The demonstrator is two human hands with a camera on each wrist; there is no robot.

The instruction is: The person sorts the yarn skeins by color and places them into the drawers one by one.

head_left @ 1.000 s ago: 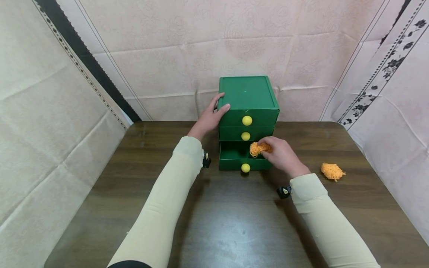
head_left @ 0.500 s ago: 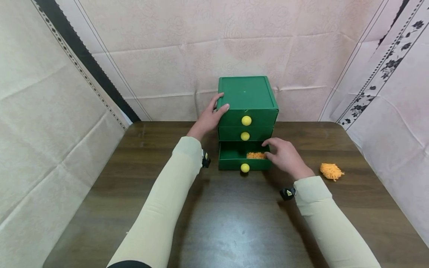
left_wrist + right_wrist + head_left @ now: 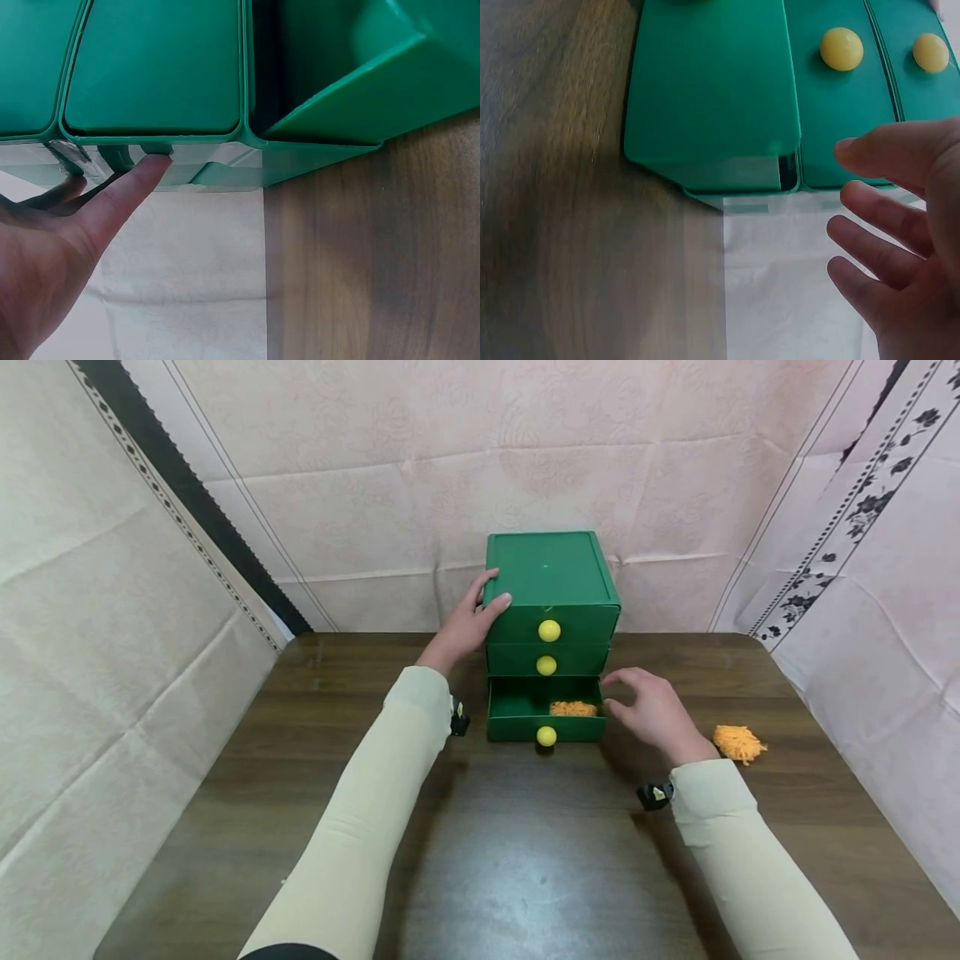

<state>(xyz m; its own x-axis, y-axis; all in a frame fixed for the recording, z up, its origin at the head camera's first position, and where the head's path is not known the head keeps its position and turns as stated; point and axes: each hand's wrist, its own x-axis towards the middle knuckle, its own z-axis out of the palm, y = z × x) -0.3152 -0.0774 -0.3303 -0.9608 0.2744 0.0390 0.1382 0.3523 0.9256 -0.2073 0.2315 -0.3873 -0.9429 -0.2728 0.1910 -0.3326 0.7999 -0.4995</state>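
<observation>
A green chest of drawers (image 3: 551, 568) with yellow round knobs stands at the back of the table. Its bottom drawer (image 3: 517, 729) is pulled out, and an orange yarn bundle (image 3: 573, 708) lies inside on the right. My left hand (image 3: 467, 625) rests against the chest's upper left side; in the left wrist view its fingertips (image 3: 159, 160) touch that side wall. Just right of the drawer is my right hand (image 3: 652, 708), its fingers loosely bent and holding nothing. The right wrist view shows the right hand (image 3: 904, 232) with fingers spread, apart from the drawer fronts.
A second orange yarn bundle (image 3: 738, 743) lies on the brown wooden table (image 3: 510, 852), right of the right hand. Pale patterned cloth (image 3: 375, 485) hangs behind and at both sides. The two upper drawers (image 3: 517, 658) are closed.
My right hand has let go of the orange yarn bundle, which now lies in the bottom drawer, and has drawn back to the right. The left hand stays against the chest.
</observation>
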